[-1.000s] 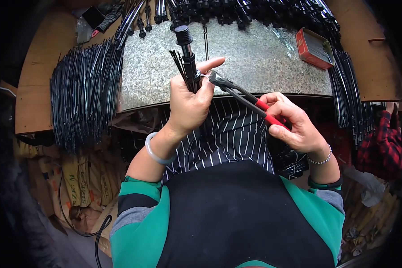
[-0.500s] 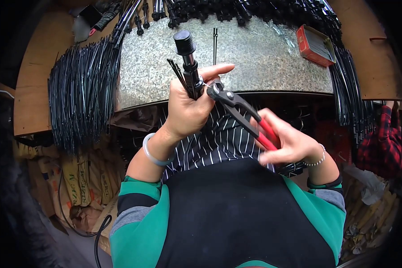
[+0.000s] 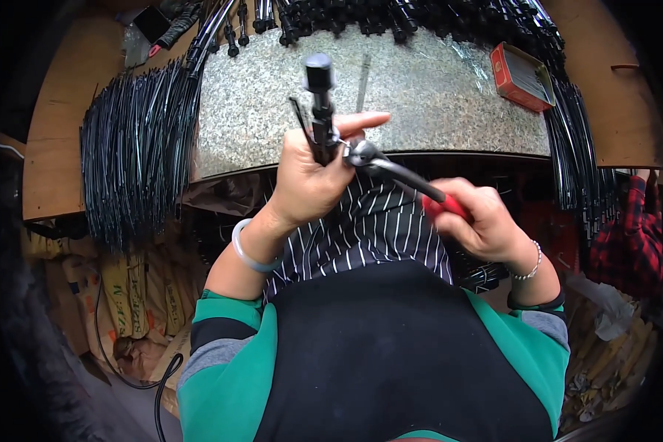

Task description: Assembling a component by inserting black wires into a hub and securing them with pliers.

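My left hand (image 3: 313,177) grips a black rod assembly (image 3: 320,96) with a round cap on top and a few thin black ribs beside it, held upright over the near edge of the speckled stone slab (image 3: 435,103). My right hand (image 3: 482,221) is closed on the red handles of pincer pliers (image 3: 390,168). The pliers' dark jaws bite at a small wire on the rod, right by my left thumb. The index finger of that hand points out to the right above the jaws.
A thick bundle of thin black ribs (image 3: 136,151) hangs over the wooden bench at left. More black rods (image 3: 390,18) line the slab's far edge, and another bundle (image 3: 574,140) hangs at right. A red tin (image 3: 521,77) lies on the slab. A person's red plaid sleeve (image 3: 630,236) is at right.
My right hand has swung the pliers' handles around while the jaws stay at the rod. The rod has tilted a little more upright in my left hand.
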`<state>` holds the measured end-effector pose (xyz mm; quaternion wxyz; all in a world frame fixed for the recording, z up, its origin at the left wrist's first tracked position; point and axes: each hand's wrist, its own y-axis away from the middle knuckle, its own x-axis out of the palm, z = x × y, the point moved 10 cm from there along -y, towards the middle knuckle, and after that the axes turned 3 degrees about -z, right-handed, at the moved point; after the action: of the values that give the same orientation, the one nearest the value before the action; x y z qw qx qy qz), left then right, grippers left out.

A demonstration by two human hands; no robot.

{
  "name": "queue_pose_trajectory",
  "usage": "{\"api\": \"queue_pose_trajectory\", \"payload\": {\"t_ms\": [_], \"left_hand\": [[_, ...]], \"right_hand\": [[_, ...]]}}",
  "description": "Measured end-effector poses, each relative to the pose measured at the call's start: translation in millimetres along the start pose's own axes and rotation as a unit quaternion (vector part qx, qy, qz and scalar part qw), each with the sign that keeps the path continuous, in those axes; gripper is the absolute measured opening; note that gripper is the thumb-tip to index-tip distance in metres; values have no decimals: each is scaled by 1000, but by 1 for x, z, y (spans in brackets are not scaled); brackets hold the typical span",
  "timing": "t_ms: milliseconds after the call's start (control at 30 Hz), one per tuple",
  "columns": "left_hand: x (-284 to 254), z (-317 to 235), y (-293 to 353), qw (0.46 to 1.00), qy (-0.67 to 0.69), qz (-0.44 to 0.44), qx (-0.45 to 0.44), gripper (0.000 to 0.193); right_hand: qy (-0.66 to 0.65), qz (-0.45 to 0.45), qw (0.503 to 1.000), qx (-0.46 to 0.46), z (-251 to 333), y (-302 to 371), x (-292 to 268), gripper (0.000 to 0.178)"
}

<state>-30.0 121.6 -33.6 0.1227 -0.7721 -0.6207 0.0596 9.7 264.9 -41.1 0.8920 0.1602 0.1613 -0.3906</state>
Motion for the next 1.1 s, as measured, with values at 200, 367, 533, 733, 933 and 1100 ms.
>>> {"api": "queue_pose_trajectory", "payload": {"t_ms": [200,367,533,733,933,1100], "left_hand": [[0,6,1,999,25,-11,-17,37],[1,9,0,998,26,-33,-39,30],[1,8,1,999,23,-26,-24,28],[4,12,1,999,-21,-6,-48,26],[3,-10,-6,987,-160,1,12,29],[-8,-12,-20,966,247,-21,-78,43]], "right_hand": [[100,-74,990,-70,7,-6,7,70],[74,-19,990,-118,7,-4,12,68],[65,-28,993,-99,4,-9,9,52],[91,-27,995,-22,-17,-6,-4,27],[235,-63,970,-20,-3,-11,-28,22],[390,-277,878,4,-43,-16,-79,32]]}}
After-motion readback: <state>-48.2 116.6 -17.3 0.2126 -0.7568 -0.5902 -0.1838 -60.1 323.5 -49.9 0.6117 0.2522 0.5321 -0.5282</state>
